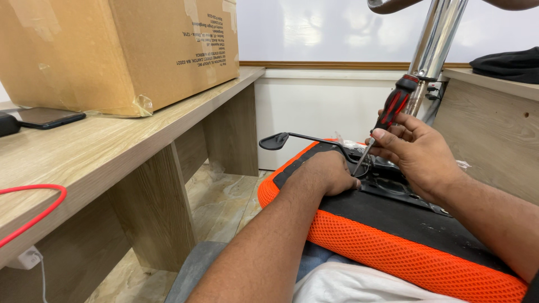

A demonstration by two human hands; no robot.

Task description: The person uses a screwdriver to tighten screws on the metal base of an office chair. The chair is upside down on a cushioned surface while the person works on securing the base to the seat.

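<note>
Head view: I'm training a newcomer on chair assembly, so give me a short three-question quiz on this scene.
1. True or false: the right hand holds a screwdriver with a red and black handle.
2. What does the left hand rest on? A) cardboard box B) orange seat C) phone
3. Fill in: on the bench, the phone lies beside a cardboard ____.

Key
1. True; its tip points down at the black metal plate.
2. B, the upturned orange seat.
3. box.
</note>
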